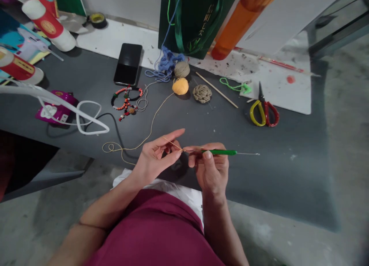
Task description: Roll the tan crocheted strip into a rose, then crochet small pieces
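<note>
My right hand (211, 168) is closed round a green-handled crochet hook (221, 152) held level, its thin metal end pointing right. My left hand (157, 154) pinches a strand of beige yarn (150, 133) at the hook's left tip, with the index finger stretched out above. The yarn runs from my fingers in a loop over the grey table (288, 170) and up to an orange yarn ball (180, 86). Both hands hover over the table's near edge, above my lap.
Farther back lie a woven beige knot (202, 93), a grey yarn ball (182, 69), blue crochet work (168, 60), a wooden stick (217, 90), scissors (263, 110), a bead bracelet (127, 98), a black phone (128, 63) and a green bag (196, 20). White cable (86, 122) and a pink device (56, 108) sit left.
</note>
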`<state>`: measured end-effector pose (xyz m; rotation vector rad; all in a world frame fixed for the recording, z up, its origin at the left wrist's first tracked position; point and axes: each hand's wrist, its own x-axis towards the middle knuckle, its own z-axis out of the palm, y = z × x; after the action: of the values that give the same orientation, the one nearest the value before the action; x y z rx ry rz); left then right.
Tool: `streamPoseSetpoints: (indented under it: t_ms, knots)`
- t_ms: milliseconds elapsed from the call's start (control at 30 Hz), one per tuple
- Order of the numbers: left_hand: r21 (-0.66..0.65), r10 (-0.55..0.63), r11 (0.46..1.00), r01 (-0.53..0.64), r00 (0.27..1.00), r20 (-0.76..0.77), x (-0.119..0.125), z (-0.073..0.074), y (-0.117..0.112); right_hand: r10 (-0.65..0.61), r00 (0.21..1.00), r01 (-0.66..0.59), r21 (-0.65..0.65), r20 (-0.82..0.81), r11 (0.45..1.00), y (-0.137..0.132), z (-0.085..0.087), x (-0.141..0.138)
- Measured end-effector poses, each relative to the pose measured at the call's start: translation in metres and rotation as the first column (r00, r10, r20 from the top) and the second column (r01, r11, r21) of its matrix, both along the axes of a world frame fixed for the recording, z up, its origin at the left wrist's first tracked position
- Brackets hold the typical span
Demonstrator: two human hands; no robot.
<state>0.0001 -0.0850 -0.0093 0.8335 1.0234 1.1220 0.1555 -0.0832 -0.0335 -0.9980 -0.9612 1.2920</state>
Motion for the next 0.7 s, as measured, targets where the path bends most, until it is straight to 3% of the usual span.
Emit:
streamPoseSetpoints:
  t_ms: [200,700]
  knots:
    - [0.072,0.025,0.997,-0.015,0.991,-0.132,-0.0003,0.0023,-0.0006,-0.011,1.0,0.01,0.039,0.026,0.999,-0.0019,0.0009,0.0008]
    - [0.117,0.033,0.993,-0.004,0.97,-0.242,0.0004,0.0019,-0.0023,0.009,0.999,-0.016,0.134,0.05,0.991,-0.0053,-0.0001,0.0069]
